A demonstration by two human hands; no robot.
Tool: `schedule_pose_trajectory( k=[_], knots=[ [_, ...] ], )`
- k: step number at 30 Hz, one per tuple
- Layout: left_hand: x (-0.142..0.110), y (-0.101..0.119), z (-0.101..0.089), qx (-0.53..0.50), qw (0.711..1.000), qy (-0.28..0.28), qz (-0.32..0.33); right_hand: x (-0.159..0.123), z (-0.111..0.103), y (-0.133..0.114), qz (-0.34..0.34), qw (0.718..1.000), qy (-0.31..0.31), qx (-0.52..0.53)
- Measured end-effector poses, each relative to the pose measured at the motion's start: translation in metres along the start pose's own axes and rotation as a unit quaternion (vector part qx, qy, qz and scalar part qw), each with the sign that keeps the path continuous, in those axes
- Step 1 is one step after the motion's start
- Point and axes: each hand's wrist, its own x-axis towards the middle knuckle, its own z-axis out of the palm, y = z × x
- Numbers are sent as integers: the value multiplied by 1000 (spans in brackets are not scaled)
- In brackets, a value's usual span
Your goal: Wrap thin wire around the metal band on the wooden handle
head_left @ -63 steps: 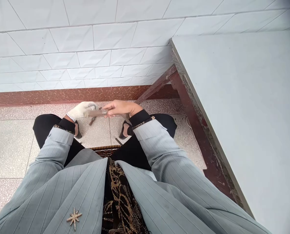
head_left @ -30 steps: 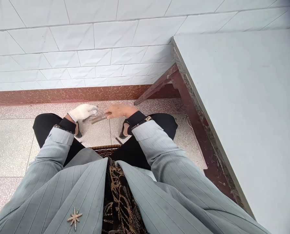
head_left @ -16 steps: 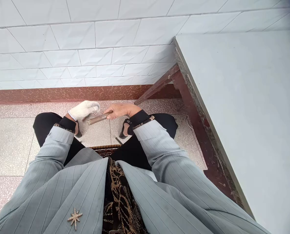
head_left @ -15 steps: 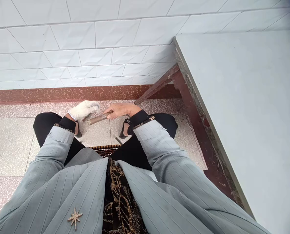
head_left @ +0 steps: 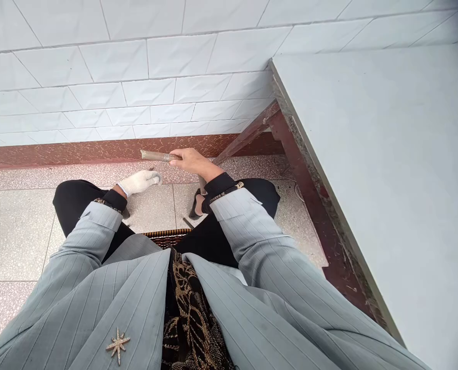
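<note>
My left hand (head_left: 139, 182), in a white knitted glove, is held low over the floor between my knees. Its fingers are curled closed, and a greyish patch shows at their tips; what they hold, if anything, I cannot make out. My bare right hand (head_left: 192, 160) is wrapped round a brown wooden rod (head_left: 155, 155) with wire-like rings wound near the grip. The rod points left, nearly level, above and apart from the gloved hand. A pale grey piece (head_left: 202, 185) shows below my right wrist; whether it belongs to the rod I cannot tell.
A pale-topped table (head_left: 375, 154) with dark red legs stands close on the right. The white tiled wall (head_left: 109, 97) rises ahead. A dark bar (head_left: 188, 223) lies on the floor near my right shoe (head_left: 195, 205). A woven seat edge (head_left: 167, 235) shows between my thighs.
My right hand has raised the wooden rod from beside the glove to a higher, nearly level position. My left hand has shifted slightly right and down.
</note>
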Motion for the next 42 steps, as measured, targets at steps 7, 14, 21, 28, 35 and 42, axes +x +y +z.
schedule_pose_trajectory(
  k=[7,14,21,28,35,42],
  knots=[
    [-1,6,-3,84,995,-49,-15,2,10,-2,69,970,-76,-219],
    [-1,5,-13,97,995,-32,20,-4,13,-11,48,938,-307,-151],
    [-3,5,-18,-6,998,-42,41,-8,5,-4,11,884,-454,109],
    [-1,-2,-9,-137,990,5,38,-10,-16,5,-108,906,-217,346],
    [-2,10,-6,-39,998,29,30,4,-4,7,50,936,11,349],
    [1,4,-4,87,996,13,24,8,2,7,103,991,36,-71]
  ],
)
